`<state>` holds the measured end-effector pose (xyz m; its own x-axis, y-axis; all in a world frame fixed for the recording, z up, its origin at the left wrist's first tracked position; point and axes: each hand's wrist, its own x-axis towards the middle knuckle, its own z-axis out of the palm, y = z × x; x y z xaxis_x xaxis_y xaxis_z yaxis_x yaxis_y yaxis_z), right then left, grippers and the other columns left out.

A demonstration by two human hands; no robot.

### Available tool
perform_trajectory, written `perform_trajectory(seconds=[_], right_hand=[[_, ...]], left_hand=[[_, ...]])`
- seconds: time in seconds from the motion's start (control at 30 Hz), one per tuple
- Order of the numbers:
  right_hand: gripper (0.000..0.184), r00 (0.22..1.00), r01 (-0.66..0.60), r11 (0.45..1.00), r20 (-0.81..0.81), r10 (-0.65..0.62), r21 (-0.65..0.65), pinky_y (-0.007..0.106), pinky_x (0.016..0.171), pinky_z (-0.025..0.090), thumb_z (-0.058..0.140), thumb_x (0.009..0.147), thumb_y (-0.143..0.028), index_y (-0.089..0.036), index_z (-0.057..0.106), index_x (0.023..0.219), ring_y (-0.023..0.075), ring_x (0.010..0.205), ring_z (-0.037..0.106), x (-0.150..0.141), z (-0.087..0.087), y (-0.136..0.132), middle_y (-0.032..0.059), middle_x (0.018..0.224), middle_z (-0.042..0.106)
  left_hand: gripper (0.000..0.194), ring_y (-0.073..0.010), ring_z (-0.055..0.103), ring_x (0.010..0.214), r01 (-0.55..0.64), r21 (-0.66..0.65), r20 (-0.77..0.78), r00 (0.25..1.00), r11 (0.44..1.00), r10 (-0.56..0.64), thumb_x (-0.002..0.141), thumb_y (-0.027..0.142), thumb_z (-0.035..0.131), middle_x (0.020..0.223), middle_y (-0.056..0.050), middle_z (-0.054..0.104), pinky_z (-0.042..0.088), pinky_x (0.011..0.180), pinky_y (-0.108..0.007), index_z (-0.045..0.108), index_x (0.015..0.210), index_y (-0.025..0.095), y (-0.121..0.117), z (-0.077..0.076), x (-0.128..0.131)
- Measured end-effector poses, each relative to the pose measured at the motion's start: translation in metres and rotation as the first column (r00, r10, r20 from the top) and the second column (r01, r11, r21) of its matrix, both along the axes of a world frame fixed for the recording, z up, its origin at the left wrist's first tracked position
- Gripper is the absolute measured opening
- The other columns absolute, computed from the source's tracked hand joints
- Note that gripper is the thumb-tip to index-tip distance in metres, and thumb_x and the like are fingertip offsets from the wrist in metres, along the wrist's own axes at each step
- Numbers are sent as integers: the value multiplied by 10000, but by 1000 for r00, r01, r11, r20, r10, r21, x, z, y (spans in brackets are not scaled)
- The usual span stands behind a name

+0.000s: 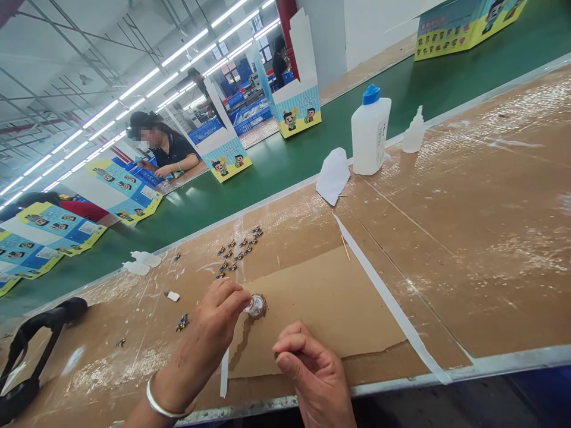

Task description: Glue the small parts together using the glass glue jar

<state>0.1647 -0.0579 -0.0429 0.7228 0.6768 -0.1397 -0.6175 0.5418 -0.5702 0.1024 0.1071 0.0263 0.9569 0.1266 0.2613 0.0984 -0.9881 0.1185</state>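
Head view, single frame. Round metal disc, small and shiny, ringed by a dark brown band, lying flat on a cardboard sheet near the front edge of the tabletop. Outline circular: no long axis discernible. Position relative to the left hand: directly ahead of it, toward the right of the view, with the fingertips touching the disc's left rim. Left hand nearer than right. Fingers together in a pinch at the disc, wrist low, forearm angled in from the lower left, silver bangle at the wrist. Right hand: near the disc on its right, closer to the front edge, thumb and forefinger curled together, knuckles up; anything between them too small to tell.

Beyond the disc, toward the far edge, a cluster of small blue-and-gold parts; a lone part left of the left hand. Along the far edge, a white bottle with a blue cap and a translucent squeeze bottle.
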Motion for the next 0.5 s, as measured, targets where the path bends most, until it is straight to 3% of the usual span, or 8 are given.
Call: perform_trajectory(seconds=[0.27, 0.37, 0.43, 0.5], right_hand=[[262, 1000, 22, 1000, 1, -22, -8, 254, 687, 385, 844, 627, -488, -238, 774, 664, 148, 706, 494, -1, -2, 1, 0, 694, 555], [260, 999, 50, 999, -4, -50, -10, 249, 684, 388, 841, 632, -491, -244, 772, 674, 145, 713, 505, -2, -3, 2, -1, 707, 559], [257, 997, 79, 997, 4, -79, -12, 250, 684, 395, 835, 641, -496, -249, 770, 678, 144, 711, 506, -3, -4, 3, -1, 709, 567], [255, 993, 111, 994, 28, -111, -16, 254, 685, 405, 825, 653, -500, -253, 770, 682, 144, 706, 506, -5, -5, 4, 0, 706, 574]], left_hand=[[150, -157, 581, 826, -19, 15, 63, 998, 1000, 18, 933, 138, 522, 851, -9, 644, 487, 806, -291, 647, 915, 219, -5, 10, -1], [95, -146, 643, 836, -127, -120, 130, 981, 985, 142, 906, 217, 595, 885, -6, 688, 520, 768, -229, 684, 933, 238, -19, 19, -11], [76, -137, 680, 870, -253, -337, 147, 937, 907, 316, 863, 273, 662, 927, 8, 725, 536, 794, -178, 718, 913, 262, -31, 20, -21], [87, -135, 704, 872, -322, -565, 127, 876, 760, 465, 796, 316, 733, 922, 18, 754, 543, 796, -136, 752, 872, 278, -43, 15, -32]])
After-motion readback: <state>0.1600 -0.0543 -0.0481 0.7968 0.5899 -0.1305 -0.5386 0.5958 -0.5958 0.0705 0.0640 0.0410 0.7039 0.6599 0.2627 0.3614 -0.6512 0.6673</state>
